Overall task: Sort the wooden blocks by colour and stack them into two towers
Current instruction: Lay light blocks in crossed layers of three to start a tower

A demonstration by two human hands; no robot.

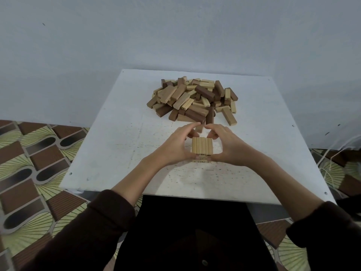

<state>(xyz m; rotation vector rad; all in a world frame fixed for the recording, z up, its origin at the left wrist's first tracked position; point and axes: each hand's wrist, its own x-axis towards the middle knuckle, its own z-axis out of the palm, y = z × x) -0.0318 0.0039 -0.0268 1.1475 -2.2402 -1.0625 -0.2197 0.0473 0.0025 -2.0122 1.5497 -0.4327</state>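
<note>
In the head view, both forearms reach forward from dark sleeves [82, 227] and meet over the near middle of the white surface [117, 137]. The left hand [173, 147] and the right hand [230, 147] mirror each other and cup a low stack of light blocks [202, 145] from either side. Each thumb lies against the stack's near face, low down, and the fingers arch up and over towards its far side. The two index fingertips nearly meet beyond it, so the hands form a ring, curled round the stack. The wrists are raised off the surface and the palms face inward. The stack's top layer is pale blocks laid side by side, running away from the person. At least one more layer shows beneath it at the near edge. Just behind the stack, under the arched fingertips, a single tan block [199, 128] lies on the surface. Farther back, apart from the hands, lies the loose pile of blocks [193, 98], light and dark brown mixed and lying at all angles. Small dark marks show on the ends of some blocks, including the near ends of the stack, but they are too small to read. A patterned floor [33, 165] lies to the left and a pale wall [175, 36] behind.
</note>
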